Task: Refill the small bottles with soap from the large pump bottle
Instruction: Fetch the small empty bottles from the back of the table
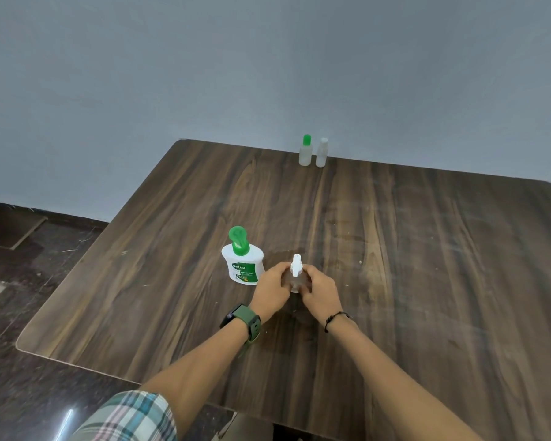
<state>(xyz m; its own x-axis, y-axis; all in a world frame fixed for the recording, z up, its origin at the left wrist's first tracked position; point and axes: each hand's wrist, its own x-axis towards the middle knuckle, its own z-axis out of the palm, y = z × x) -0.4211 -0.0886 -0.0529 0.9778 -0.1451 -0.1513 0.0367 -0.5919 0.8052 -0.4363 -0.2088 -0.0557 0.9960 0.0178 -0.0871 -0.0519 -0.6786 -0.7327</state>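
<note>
Both hands meet over the middle of the tabletop (395,281), a little toward its near edge, around a small clear bottle (296,283) with a white pump top. The left hand (271,289) curls its fingers (282,269) round the bottle's left side, and the right hand (320,292) curls its fingers (309,271) round the right side, so the bottle sits pinched between them with only its white top and a strip of its body showing. It stands upright; whether its base touches the tabletop cannot be told.

The large pump bottle (243,261), white with a green pump head, stands upright just to the left of the left hand, close but apart from it.

Two more small bottles stand side by side, almost touching, at the far edge: one with a green cap (305,151) and one with a white cap (322,153), well apart from the hands.

The left wrist wears a green-strapped watch (244,319); the right wrist a dark bead bracelet (334,319)
</note>
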